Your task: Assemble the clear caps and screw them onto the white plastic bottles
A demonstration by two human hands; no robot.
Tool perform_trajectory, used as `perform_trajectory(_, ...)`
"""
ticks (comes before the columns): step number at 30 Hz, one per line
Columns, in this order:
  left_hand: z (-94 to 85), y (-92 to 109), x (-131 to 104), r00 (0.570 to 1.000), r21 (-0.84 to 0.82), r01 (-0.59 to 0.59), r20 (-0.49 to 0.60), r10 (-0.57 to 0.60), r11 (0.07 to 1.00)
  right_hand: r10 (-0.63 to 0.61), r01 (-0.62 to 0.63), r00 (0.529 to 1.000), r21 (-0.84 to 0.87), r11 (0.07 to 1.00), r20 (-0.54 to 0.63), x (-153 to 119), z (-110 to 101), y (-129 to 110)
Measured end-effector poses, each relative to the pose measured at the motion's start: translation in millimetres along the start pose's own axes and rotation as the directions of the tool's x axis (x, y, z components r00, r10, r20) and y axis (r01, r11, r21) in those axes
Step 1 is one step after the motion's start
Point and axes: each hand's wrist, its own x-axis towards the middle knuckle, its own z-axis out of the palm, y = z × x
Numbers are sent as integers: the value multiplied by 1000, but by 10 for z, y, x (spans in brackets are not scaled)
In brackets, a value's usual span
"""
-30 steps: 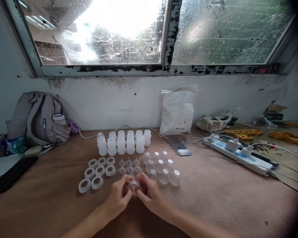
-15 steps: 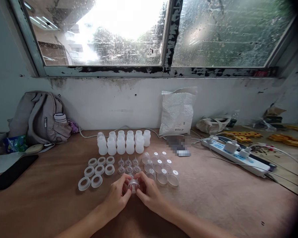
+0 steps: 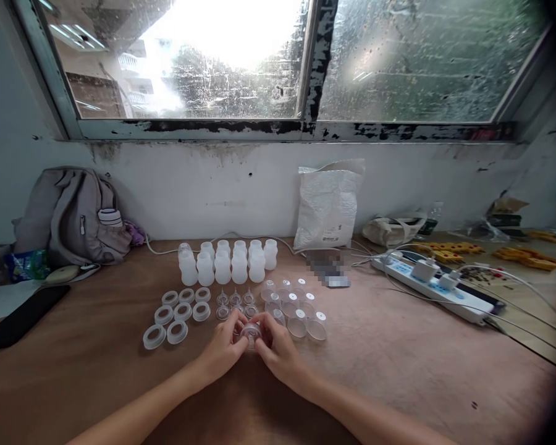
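Between my left hand (image 3: 222, 349) and my right hand (image 3: 278, 349), the fingertips of both are closed on a clear round plastic piece (image 3: 251, 334). Just behind it stand several clear nipples (image 3: 223, 311), partly hidden by my fingers. White translucent rings (image 3: 176, 332) lie in rows to the left of my left hand. To the right are several clear domed caps (image 3: 316, 329) with white round spots. Farther back, frosted white bottles (image 3: 222, 269) stand in rows, and one at the left end has a clear top.
A grey backpack (image 3: 74, 216) and a black phone-like slab (image 3: 25, 316) are at the left. Against the wall leans a white package (image 3: 328, 207). A power strip (image 3: 435, 290) with cables lies at the right, near yellow parts (image 3: 528, 258).
The whole view has shifted slightly. Both hands still hold the clear piece, which now appears tilted a little differently between the fingers.
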Motion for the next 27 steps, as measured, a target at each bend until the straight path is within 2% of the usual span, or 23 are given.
perform_trajectory(4,80,-50,1,997,14,21,-80,-20,1000,-5,5,1000,-15,1000,12,-9,-19,-3)
perform_trajectory(8,81,-44,-39,992,40,-5,-127,10,999,-29,29,999,-1,1000,35,-16,-28,-43)
perform_trajectory(16,77,5,-89,993,29,-32,-111,35,999,-19,19,1000,-41,999,-7,-28,-40,-108)
perform_trajectory(27,56,-85,-127,987,244,-138,-50,155,960,26,-26,1000,-5,1000,9,-40,-16,-67)
